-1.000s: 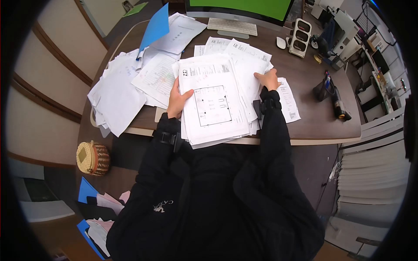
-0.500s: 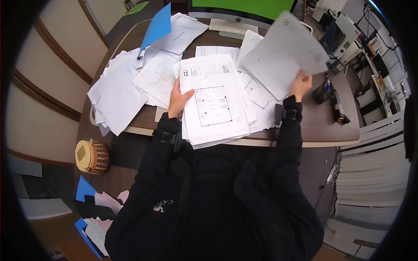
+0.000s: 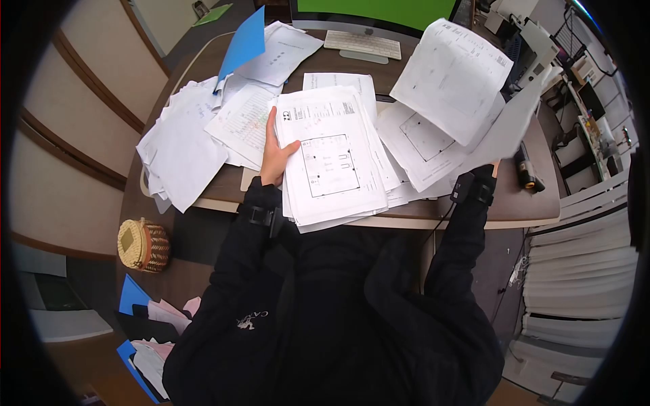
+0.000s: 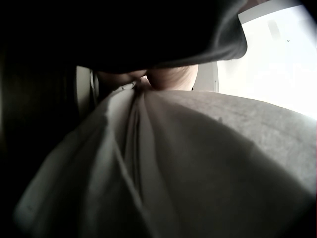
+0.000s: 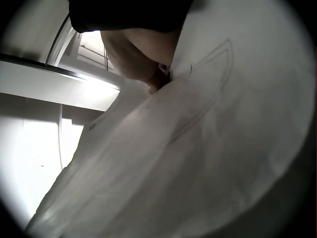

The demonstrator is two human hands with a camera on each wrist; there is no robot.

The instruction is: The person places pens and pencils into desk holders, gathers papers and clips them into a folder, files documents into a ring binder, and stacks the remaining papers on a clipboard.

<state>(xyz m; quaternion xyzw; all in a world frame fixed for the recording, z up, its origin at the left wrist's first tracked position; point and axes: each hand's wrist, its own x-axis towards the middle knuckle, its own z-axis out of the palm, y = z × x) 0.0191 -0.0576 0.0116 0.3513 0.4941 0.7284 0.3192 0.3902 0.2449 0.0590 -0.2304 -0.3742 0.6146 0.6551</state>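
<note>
My left hand [image 3: 274,157] grips the left edge of a thick stack of printed papers [image 3: 332,199], thumb on top and the other fingers at the edge or underneath. A framed floor plan shows on its top sheet. In the left wrist view, the gripped sheets [image 4: 173,129] bunch toward the fingers. To the right, my right hand [image 5: 141,57] pinches a lifted, bent paper sheet [image 3: 518,118], which hides most of the hand in the head view. Beside it, another printed sheet [image 3: 453,74] stands tilted over a floor-plan sheet [image 3: 423,145].
Loose papers [image 3: 183,142] and a blue folder [image 3: 244,44] cover the desk's left side. A keyboard [image 3: 362,44] sits below the monitor [image 3: 379,12] at the back. A black-and-orange tool [image 3: 525,169] lies near the right edge. A woven basket [image 3: 143,245] stands lower left.
My right hand has moved right, away from the stack, lifting sheets from beside it. They now spread and bend over the desk's right side. The left hand keeps its hold on the stack.
</note>
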